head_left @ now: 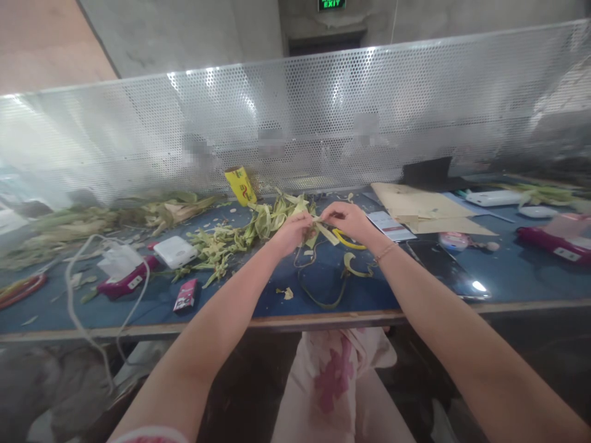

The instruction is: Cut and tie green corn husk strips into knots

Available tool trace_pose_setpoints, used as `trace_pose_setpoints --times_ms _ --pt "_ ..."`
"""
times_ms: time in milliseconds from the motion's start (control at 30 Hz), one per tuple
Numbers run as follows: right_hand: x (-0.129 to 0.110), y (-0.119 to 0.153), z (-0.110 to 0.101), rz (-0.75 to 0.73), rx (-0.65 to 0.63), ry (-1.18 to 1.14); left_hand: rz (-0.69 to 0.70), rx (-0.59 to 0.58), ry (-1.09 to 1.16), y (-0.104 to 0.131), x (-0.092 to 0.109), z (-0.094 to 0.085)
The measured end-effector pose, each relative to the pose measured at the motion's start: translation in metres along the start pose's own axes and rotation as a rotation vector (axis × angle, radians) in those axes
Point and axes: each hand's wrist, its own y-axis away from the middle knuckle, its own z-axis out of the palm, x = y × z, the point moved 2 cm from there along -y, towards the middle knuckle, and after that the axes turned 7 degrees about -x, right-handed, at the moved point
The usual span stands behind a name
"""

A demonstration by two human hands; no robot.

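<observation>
Both hands meet over the middle of the blue tabletop (272, 295). My left hand (297, 231) is closed around a pale green leaf strip (327, 232). Close beside it, my right hand (347, 220) pinches the same strip between thumb and fingers. Behind and left of my left hand lies a heap of dried, curled green leaves (265, 221). Under the hands a long thin strand (323, 304) loops over the table, with a curled leaf piece (353, 266) to its right. A yellow ring-shaped item (346, 240) shows partly below my right hand.
A perforated metal screen (258, 123) runs along the back. On the left are a white charger (175, 251) with a cable, a pink box (186, 295) and a yellow tube (241, 186). Brown paper (425, 206) and a dark phone-like slab (443, 271) lie right. A wooden edge (323, 320) borders the front.
</observation>
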Motion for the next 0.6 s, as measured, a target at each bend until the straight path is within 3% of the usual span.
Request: trace_pose_setpoints --times_ms 333,600 --pt "-0.003 0.004 0.004 -0.153 -0.168 0.114 0.000 0.061 -0.005 -0.002 0.000 -0.004" --pt "-0.009 0.004 0.011 -0.123 -0.049 0.279 0.070 0.026 -0.055 0.000 -0.002 0.000"
